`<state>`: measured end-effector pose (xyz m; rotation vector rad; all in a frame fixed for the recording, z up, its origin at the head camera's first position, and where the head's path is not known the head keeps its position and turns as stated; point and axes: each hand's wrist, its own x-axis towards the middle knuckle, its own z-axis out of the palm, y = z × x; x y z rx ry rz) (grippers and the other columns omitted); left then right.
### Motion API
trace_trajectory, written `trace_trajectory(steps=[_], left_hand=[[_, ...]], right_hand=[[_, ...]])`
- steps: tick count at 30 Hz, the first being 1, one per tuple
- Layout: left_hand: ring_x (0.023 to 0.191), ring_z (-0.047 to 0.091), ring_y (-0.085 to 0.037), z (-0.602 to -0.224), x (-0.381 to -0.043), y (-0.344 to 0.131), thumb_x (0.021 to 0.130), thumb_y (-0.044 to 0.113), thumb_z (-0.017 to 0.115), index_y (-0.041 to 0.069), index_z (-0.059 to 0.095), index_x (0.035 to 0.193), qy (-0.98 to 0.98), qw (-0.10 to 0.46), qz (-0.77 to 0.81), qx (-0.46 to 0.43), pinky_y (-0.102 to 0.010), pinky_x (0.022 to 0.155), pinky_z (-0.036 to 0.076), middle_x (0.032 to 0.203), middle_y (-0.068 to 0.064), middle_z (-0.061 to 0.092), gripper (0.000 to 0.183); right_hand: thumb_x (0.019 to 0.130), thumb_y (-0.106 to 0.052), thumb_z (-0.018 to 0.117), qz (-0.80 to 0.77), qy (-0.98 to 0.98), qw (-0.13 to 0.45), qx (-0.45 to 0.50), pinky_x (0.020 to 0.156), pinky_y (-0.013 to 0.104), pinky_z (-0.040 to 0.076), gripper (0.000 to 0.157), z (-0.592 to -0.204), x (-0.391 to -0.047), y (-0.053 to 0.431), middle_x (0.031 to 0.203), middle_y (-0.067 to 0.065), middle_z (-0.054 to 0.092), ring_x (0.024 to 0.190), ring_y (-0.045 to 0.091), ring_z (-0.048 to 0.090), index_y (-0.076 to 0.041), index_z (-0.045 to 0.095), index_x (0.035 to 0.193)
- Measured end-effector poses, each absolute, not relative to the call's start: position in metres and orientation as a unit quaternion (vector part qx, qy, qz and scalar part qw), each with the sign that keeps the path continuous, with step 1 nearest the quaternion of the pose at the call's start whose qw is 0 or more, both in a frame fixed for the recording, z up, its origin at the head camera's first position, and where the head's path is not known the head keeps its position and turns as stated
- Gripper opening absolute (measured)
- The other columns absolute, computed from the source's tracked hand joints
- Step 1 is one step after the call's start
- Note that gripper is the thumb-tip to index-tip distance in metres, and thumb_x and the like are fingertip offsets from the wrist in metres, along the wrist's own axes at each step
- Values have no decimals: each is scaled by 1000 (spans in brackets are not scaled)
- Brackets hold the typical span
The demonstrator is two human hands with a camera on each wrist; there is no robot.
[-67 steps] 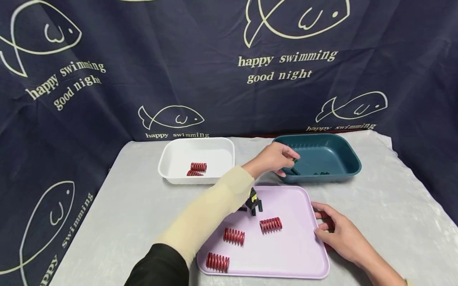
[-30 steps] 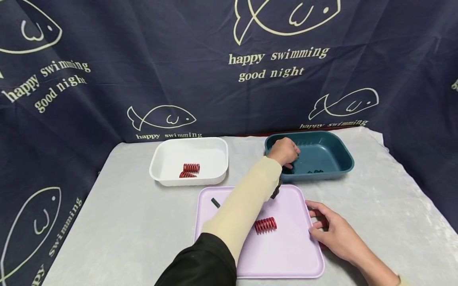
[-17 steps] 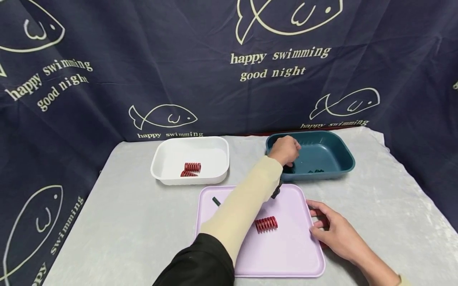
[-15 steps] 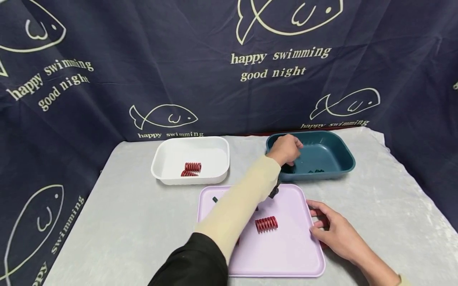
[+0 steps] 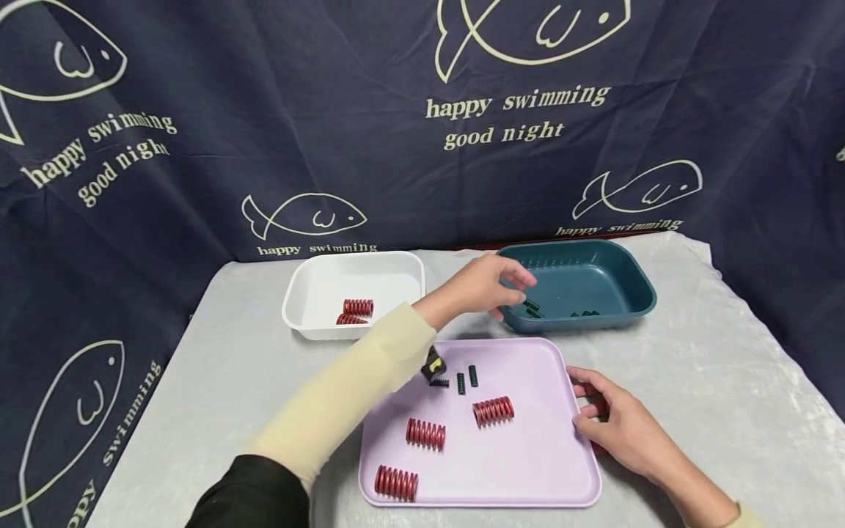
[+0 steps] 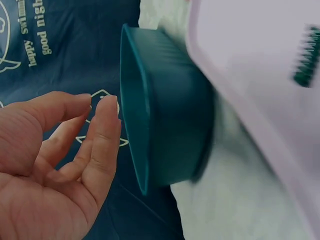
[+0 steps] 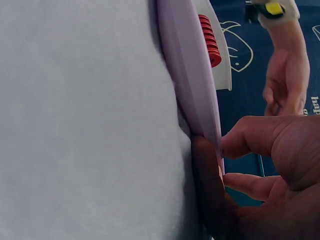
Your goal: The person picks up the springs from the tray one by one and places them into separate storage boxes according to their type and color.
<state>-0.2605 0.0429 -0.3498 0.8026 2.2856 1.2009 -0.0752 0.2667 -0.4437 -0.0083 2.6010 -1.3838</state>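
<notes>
fine-wound, dark green coil springs (image 5: 533,313) lie in a teal, rectangular plastic bin (image 5: 584,284), just beyond the left hand (image 5: 487,284), whose thumb and fingers stand apart; the left wrist view hides the springs. the right hand (image 5: 623,429) pinches a lilac, round-cornered tray (image 5: 528,462); its wrist view alone shows one finger underneath.

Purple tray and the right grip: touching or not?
Touching. The right wrist view shows it: the right grip pinches the purple tray at its edge, from both sides.
</notes>
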Motion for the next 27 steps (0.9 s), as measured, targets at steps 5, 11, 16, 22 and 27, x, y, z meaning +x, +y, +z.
trace_trajectory(steps=[5, 11, 16, 22, 27], left_hand=[[91, 73, -26, -359, -248, 21, 97, 6, 72, 10, 72, 125, 819, 249, 427, 292, -29, 64, 64, 121, -4, 70, 28], [92, 70, -12, -372, -238, 4, 95, 1, 71, 5, 72, 126, 808, 274, 431, 294, -32, 61, 64, 125, -13, 70, 32], [99, 71, -13, -384, -231, -6, 92, -2, 74, 5, 73, 124, 805, 303, 416, 295, -34, 60, 64, 122, -14, 71, 33], [107, 70, -18, -393, -226, -25, 91, -2, 75, 6, 73, 125, 813, 296, 419, 276, -33, 62, 64, 122, -11, 71, 35], [105, 71, -17, -395, -222, -47, 91, -1, 74, 4, 72, 125, 808, 290, 444, 257, -33, 61, 64, 124, -12, 70, 35]], right_hand=[[86, 4, 73, -461, 882, 100, -4, 58, 28, 58, 70, -444, -76, 268, 125, 17, 61, 89, 17, 60, 2, 44, 150], [86, 2, 72, -450, 886, 110, 8, 59, 28, 57, 69, -442, -77, 268, 124, 17, 60, 91, 21, 59, 1, 44, 150], [86, 0, 72, -446, 888, 111, 12, 60, 28, 58, 69, -441, -76, 267, 124, 16, 60, 92, 23, 59, -1, 45, 150], [87, -1, 72, -442, 891, 105, 6, 62, 26, 57, 68, -441, -77, 267, 123, 15, 61, 92, 22, 59, -1, 46, 149], [87, -1, 73, -443, 891, 102, -1, 60, 25, 55, 68, -441, -77, 269, 122, 14, 61, 90, 20, 58, 0, 45, 149]])
